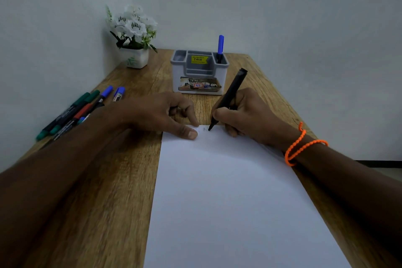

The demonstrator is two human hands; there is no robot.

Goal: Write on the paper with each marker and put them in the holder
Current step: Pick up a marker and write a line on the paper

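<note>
1. The right hand (pixel 243 113) is clenched around a black marker (pixel 228 98), its tip touching the far edge of the white paper (pixel 228 191), its back end tilted up and away toward the holder.
2. Faint marks show on the paper just left of the tip; they are too small and blurred to read.
3. The left hand (pixel 161 113) grasps nothing: its fingers are loosely curled and the thumb (pixel 187 132) presses flat on the paper's far left corner.
4. The paper lies lengthwise on the wooden table (pixel 104 191), running from the hands to the near edge of the view.
5. The grey holder (pixel 199 72) stands beyond the hands, near the table's far end, with a yellow price sticker (pixel 199 59) on its inner wall.
6. 1 blue-capped marker (pixel 220 49) stands upright in the holder's right compartment.
7. The remaining markers (pixel 76 111) lie in a loose bunch on the table's left side, partly behind the left forearm; green, red and blue caps are visible, and their count cannot be told for sure.
8. An orange beaded band (pixel 302 146) loops around the right wrist.
9. A white pot of white flowers (pixel 133 35) sits in the far left corner, left of the holder and apart from it.
</note>
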